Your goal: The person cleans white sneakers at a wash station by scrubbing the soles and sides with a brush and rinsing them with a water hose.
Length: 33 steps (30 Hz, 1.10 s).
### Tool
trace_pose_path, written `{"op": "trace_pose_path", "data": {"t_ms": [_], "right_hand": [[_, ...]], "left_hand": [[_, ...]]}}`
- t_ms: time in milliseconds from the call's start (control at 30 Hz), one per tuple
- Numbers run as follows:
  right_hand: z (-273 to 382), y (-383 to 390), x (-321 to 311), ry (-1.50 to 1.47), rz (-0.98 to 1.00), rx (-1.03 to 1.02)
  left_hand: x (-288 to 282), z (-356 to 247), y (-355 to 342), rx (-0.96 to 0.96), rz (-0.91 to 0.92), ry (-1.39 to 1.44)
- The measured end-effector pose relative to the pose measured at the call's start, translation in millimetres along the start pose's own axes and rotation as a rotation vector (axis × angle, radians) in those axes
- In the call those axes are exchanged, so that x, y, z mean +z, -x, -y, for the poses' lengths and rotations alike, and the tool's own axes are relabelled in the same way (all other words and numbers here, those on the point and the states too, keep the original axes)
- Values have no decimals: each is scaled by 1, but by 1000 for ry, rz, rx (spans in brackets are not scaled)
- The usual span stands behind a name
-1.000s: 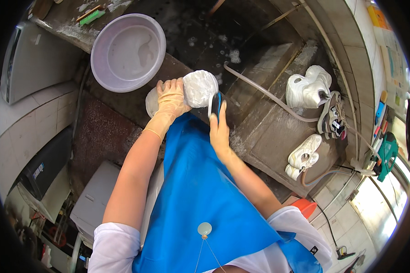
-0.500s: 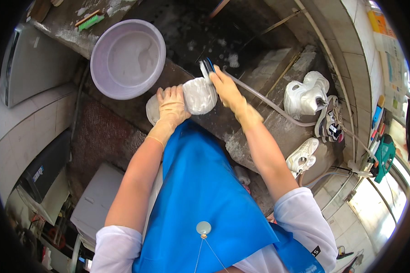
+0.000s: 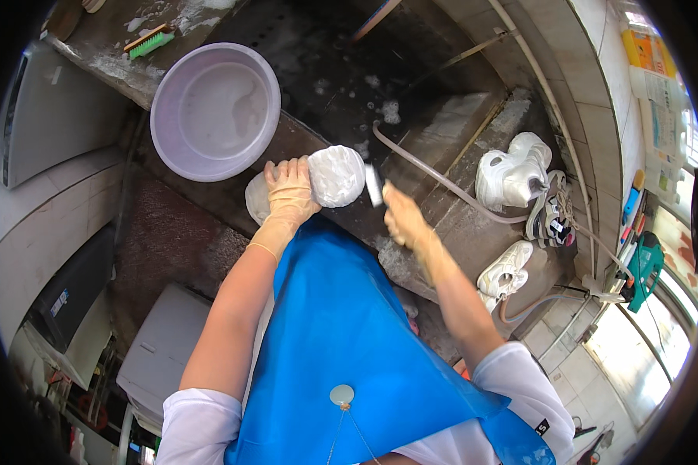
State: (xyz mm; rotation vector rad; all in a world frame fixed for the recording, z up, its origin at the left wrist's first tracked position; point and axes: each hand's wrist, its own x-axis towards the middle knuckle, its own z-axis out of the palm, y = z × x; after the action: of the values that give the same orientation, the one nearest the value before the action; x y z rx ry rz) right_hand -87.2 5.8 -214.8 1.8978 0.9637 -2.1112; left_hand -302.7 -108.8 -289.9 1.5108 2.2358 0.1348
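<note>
A white shoe [image 3: 339, 177] covered in suds lies across the far end of my blue apron [image 3: 349, 333], its sole seemingly turned up. My gloved left hand [image 3: 291, 194] grips it round the narrow middle, so that part is hidden. Just right of the shoe's rounded end, my gloved right hand [image 3: 408, 221] is closed on a scrub brush [image 3: 374, 186] with white bristles. A small gap separates the bristles from the shoe, and motion blurs the brush and the right hand a little.
A lilac basin [image 3: 167, 116] with cloudy water stands at the upper left, beyond it a green-bristled brush [image 3: 151, 43]. White sneakers [image 3: 512, 174], a grey sneaker [image 3: 549, 221] and another white shoe [image 3: 506, 270] sit on the right ledge. A hose [image 3: 434, 174] runs beside them.
My right hand has drawn the brush off the shoe, toward the right and nearer to me. My left hand keeps its grip on the shoe. The whole view has shifted slightly.
</note>
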Motion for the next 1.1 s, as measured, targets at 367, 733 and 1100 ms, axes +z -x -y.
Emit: {"op": "trace_pose_path", "data": {"t_ms": [367,733,1100], "right_hand": [[-60,-6,43,-280,-70,-198],[-61,33,42,532,-270,-408],[-26,22,33,785,-185,-606]], "left_hand": [[-7,-6,-2,-13,80,-10],[-5,-4,2,-2,13,44],[-14,-5,0,-26,44,80]]}}
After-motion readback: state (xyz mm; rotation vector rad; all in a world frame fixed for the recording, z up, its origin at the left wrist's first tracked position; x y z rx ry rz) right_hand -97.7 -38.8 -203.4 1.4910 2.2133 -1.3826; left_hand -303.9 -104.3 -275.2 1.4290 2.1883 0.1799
